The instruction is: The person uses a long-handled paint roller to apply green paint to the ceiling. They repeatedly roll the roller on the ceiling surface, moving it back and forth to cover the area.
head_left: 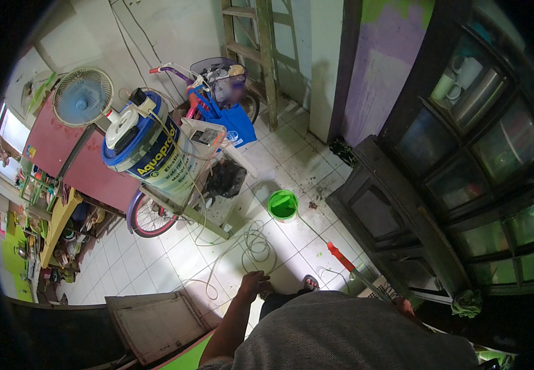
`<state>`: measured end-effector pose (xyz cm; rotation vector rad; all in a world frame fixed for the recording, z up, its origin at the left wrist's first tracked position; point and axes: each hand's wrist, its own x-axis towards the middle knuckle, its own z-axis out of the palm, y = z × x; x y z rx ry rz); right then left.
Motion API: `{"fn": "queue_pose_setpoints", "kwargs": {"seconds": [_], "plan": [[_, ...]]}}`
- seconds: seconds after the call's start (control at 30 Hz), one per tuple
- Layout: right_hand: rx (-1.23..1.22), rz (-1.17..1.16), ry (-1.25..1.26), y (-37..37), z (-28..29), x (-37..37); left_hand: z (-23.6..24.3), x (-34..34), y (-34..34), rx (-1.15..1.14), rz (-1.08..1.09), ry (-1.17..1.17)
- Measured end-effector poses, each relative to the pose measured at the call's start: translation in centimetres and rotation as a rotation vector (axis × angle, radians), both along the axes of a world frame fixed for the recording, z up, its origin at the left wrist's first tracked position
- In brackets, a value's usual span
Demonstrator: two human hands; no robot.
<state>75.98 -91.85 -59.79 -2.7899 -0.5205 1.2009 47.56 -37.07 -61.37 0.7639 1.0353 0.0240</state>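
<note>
My right hand (404, 306) is closed around the pale pole of a paint roller (341, 256), low at the right. Its orange-red grip and thin metal rod slope away to the left. At the far end, the green roller head (284, 201) rests in a small bucket of bright green paint (281, 213) on the floor. My left hand (253, 285) hangs in front of my body with its fingers loosely bent and nothing visible in them. Beyond it, a loose coil of pale hose or cable (256, 246) lies on the tiles.
A large paint pail (171, 151) sits on a stand at the left, near a fan (83, 97) and a child's bicycle (150, 214). A wooden ladder (267, 61) leans at the back. The dark glass-doored cabinet (427, 191) fills the right. Dirt marks the white tiles (310, 169).
</note>
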Motion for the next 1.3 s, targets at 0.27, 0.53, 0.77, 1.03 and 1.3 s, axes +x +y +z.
{"fn": "queue_pose_setpoints", "kwargs": {"seconds": [0.27, 0.53, 0.77, 1.03, 1.3], "plan": [[-0.005, 0.012, 0.097, -1.1, -1.8, 0.2, 1.2, 0.7, 0.1, -0.016, 0.019, 0.02], [0.05, -0.004, 0.097, -0.8, -2.3, 0.4, 0.3, 0.7, 0.2, 0.009, -0.011, 0.014], [0.027, -0.033, 0.138, 0.7, -1.6, 0.6, -0.2, 1.1, 0.2, -0.01, -0.005, 0.029], [0.029, -0.058, 0.162, 1.4, -2.2, 0.5, -0.4, 1.6, 0.5, -0.004, -0.028, 0.042], [0.024, -0.067, 0.178, 2.0, -1.8, 0.6, -0.1, 1.8, 0.7, 0.004, -0.022, 0.063]]}}
